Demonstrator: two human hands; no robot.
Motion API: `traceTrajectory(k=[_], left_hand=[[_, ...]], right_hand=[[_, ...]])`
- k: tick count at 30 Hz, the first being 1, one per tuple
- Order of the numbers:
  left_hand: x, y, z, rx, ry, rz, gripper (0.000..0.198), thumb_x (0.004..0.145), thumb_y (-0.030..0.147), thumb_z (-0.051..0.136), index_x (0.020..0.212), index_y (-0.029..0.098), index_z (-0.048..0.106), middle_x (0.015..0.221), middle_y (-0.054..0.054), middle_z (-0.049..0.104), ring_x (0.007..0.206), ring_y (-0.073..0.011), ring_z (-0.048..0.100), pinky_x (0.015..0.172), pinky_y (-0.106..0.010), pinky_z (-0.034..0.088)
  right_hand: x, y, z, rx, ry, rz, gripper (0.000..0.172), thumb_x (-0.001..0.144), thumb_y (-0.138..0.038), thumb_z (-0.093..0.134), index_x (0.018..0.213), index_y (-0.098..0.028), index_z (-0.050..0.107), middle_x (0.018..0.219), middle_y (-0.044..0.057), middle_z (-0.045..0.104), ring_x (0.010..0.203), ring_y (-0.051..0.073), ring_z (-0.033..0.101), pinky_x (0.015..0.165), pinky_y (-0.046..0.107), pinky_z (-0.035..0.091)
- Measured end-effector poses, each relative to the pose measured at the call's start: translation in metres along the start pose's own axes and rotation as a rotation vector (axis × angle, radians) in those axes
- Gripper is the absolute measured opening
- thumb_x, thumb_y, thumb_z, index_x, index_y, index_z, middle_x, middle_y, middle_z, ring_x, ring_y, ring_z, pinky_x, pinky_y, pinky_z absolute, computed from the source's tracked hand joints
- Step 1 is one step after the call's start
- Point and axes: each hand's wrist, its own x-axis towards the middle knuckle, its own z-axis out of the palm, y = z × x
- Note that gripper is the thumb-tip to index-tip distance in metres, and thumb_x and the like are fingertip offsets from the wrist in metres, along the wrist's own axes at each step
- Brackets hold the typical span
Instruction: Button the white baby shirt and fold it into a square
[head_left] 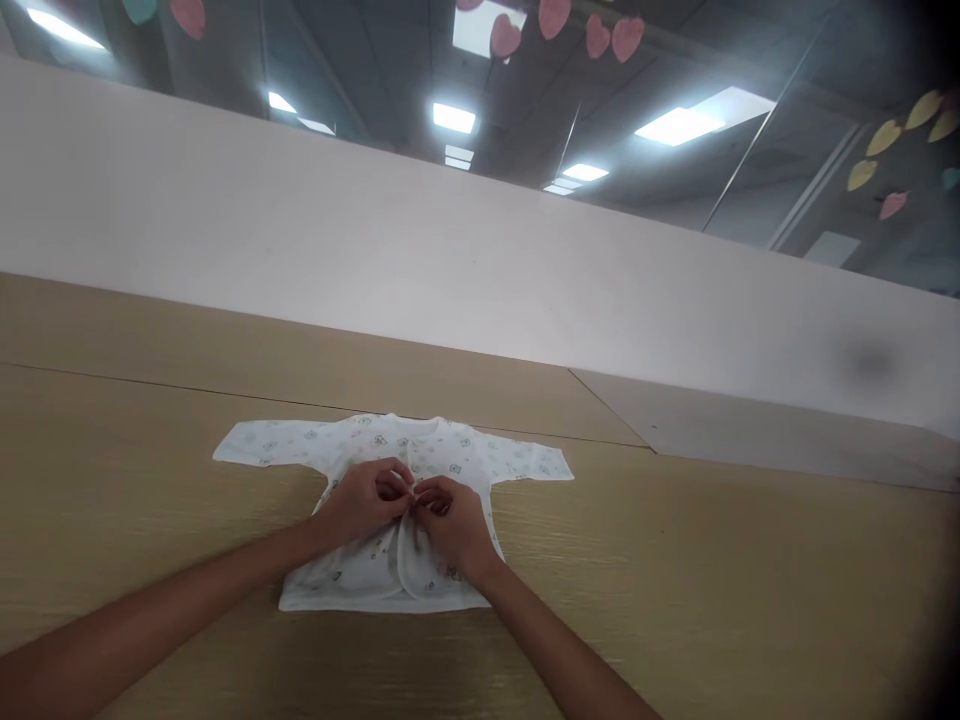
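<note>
1. Two hands, yours, work at the middle of a white printed baby gown (352, 575), which lies flat on a pale wood tabletop (675, 570).
2. Gown orientation: collar (416, 430) away from you, hem toward you. The sleeves (270, 445) spread sideways, so the long axis runs left to right, slightly tilted in view.
3. Left hand (364, 503) and right hand (450, 527): both curled, fingertips closed at the gown's front edge (405, 560). Whether they pinch a tie is too small to tell.
4. Relation: that edge runs between your hands, neither clearly nearer. Left hand sits slightly closer to the collar.
</note>
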Motion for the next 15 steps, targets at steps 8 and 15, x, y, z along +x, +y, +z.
traceTrajectory(k=[8, 15], left_hand=[[0.005, 0.008, -0.009, 0.19, -0.008, 0.051, 0.019, 0.066, 0.028, 0.058, 0.082, 0.018, 0.06, 0.072, -0.002, 0.066, 0.065, -0.0144, 0.059, 0.061, -0.024, 0.046], [0.026, -0.002, -0.105, 0.601, 0.248, -0.003, 0.033, 0.07, 0.04, 0.049, 0.092, 0.02, 0.064, 0.097, -0.006, 0.065, 0.082, -0.0219, 0.059, 0.07, -0.029, 0.044]], right_hand=[[0.007, 0.005, -0.008, 0.131, -0.044, 0.135, 0.019, 0.067, -0.024, 0.06, 0.083, -0.014, 0.062, 0.071, 0.003, 0.063, 0.055, 0.011, 0.055, 0.046, 0.02, 0.043], [0.062, 0.021, -0.095, -0.579, 0.27, 0.014, 0.025, 0.077, -0.01, 0.046, 0.095, -0.011, 0.062, 0.1, 0.011, 0.063, 0.092, 0.018, 0.057, 0.081, 0.027, 0.043]])
